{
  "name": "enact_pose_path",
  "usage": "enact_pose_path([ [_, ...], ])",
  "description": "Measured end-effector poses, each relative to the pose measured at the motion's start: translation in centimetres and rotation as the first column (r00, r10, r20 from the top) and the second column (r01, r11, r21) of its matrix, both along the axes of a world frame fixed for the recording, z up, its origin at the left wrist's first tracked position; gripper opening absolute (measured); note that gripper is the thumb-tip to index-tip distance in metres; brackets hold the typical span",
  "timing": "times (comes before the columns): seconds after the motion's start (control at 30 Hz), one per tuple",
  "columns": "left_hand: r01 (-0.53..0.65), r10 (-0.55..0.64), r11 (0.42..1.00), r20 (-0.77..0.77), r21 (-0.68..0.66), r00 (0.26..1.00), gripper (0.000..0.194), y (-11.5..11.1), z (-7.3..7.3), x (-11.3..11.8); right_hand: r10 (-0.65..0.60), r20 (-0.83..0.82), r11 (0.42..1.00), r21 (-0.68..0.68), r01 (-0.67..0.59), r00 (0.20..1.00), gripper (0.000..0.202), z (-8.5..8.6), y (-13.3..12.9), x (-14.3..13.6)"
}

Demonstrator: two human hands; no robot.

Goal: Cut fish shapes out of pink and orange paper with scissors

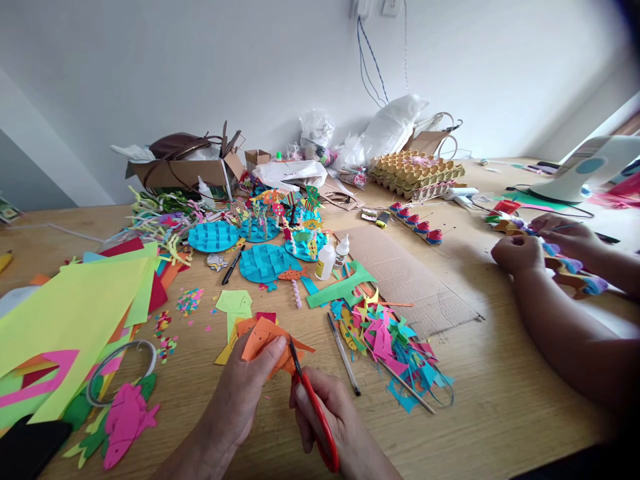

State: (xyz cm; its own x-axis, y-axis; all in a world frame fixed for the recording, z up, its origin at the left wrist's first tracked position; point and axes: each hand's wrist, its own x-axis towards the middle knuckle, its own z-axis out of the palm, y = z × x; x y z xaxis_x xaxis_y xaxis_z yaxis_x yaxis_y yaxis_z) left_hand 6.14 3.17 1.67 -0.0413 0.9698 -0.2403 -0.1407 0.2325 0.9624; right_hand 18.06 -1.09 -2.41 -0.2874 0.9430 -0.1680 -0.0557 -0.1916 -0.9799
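My left hand (243, 373) is closed on a piece of orange paper (261, 338), thumb on top, with small pencil or pen marks on it. In my right hand (333, 410) is a pair of scissors (320, 427) with red handles. Their dark blades meet the right edge of the orange paper, where a strip sticks out. Just behind my left hand lie a light green paper cut-out (234, 303) with a drawn outline and some yellow paper. A pen (344, 353) rests right of the scissors, beside a heap of coloured paper scraps (385, 340).
Coloured paper sheets (95, 287), a tape roll (97, 373) and pink fish cut-outs (125, 420) lie left. Blue discs (267, 263), glue bottles (326, 260) and cardboard (405, 280) are ahead. At right, another person's hands (520, 252) work on painted egg-carton pieces (575, 283).
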Motion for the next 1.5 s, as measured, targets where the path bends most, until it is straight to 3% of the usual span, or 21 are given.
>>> enact_pose_path([
  [0.3, 0.002, -0.002, 1.000, 0.028, -0.004, 1.000, 0.012, -0.2, 0.0, 0.0, -0.009, -0.029, 1.000, -0.016, 0.008, 1.000, 0.051, 0.0, 0.0, 0.0],
  [0.6, 0.015, -0.014, 1.000, 0.028, -0.018, 1.000, 0.015, 0.1, -1.0, -0.2, -0.016, -0.027, 1.000, 0.005, 0.016, 1.000, 0.051, -0.2, 0.0, 0.1],
  [1.5, 0.073, -0.073, 0.997, -0.024, 0.006, 0.997, 0.013, 0.1, -0.6, -0.7, -0.006, -0.012, 1.000, 0.007, 0.007, 1.000, 0.055, -0.5, 0.0, 0.1],
])
